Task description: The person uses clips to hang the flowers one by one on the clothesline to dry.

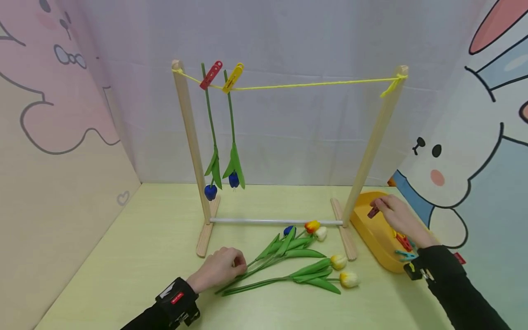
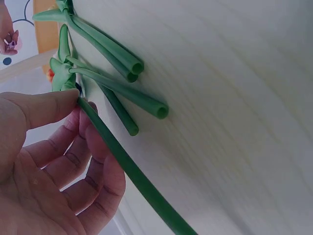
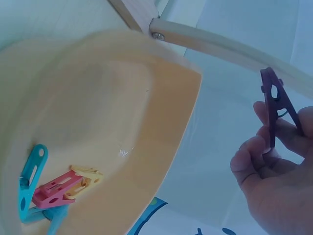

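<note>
My left hand (image 1: 220, 268) pinches the green stem (image 2: 132, 166) of an artificial tulip between thumb and fingertips, over the near part of the table. I cannot tell which bloom belongs to that stem. Other tulip stems (image 2: 105, 46) lie beside it; their blooms are a blue one (image 1: 289, 230), an orange one (image 1: 312, 226) and several white to pale yellow ones (image 1: 349, 279). Over the far end of the yellow tray (image 1: 371, 238), my right hand (image 1: 398, 217) grips a dark red clothespin (image 3: 274, 105). Its two legs are between the thumb and fingers.
A wooden frame (image 1: 373, 146) stands behind the flowers, with a yellow string (image 1: 305, 85) tied across its posts. Red (image 1: 211, 75) and yellow (image 1: 233, 78) clothespins hold two blue tulips (image 1: 233, 178) upside down near the left post. Several clothespins (image 3: 54, 193) lie in the tray.
</note>
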Motion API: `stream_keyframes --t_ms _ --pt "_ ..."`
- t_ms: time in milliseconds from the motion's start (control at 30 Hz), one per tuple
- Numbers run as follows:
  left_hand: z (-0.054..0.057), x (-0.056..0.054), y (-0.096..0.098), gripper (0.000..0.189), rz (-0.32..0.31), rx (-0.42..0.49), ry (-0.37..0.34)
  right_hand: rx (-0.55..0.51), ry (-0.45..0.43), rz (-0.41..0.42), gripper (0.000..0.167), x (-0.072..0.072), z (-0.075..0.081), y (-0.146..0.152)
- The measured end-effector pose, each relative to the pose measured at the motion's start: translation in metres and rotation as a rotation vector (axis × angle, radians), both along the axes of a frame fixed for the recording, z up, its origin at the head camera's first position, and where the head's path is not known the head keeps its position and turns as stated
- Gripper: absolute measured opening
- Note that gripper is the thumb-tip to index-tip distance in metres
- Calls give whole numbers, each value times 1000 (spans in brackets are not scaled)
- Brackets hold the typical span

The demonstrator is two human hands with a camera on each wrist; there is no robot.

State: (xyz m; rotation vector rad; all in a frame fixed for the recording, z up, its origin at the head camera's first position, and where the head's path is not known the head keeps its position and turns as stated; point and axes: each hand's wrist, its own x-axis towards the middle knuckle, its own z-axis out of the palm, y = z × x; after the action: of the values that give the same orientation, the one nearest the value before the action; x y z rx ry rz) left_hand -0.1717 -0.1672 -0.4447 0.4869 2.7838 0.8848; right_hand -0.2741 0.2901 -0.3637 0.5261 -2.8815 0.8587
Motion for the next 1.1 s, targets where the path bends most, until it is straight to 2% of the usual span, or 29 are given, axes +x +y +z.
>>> stream_keyframes --t_ms 200,400,567,800,900,1100 --pt "6 1 -2 9 -26 78 -30 2 2 -8 40 10 3 -8" --pt "6 0 -4 10 -79 141 -37 15 115 30 21 22 7 -17" --pt "4 -2 -5 6 -104 193 -64 -23 175 44 28 27 8 -25" --pt "2 -4 -7 10 -125 286 -181 -93 247 79 28 29 7 -33" --pt "1 -4 -8 8 -168 318 -198 -125 258 97 26 32 6 -35" --pt "1 -6 -12 13 -260 435 -314 -153 326 153 23 35 5 -42"
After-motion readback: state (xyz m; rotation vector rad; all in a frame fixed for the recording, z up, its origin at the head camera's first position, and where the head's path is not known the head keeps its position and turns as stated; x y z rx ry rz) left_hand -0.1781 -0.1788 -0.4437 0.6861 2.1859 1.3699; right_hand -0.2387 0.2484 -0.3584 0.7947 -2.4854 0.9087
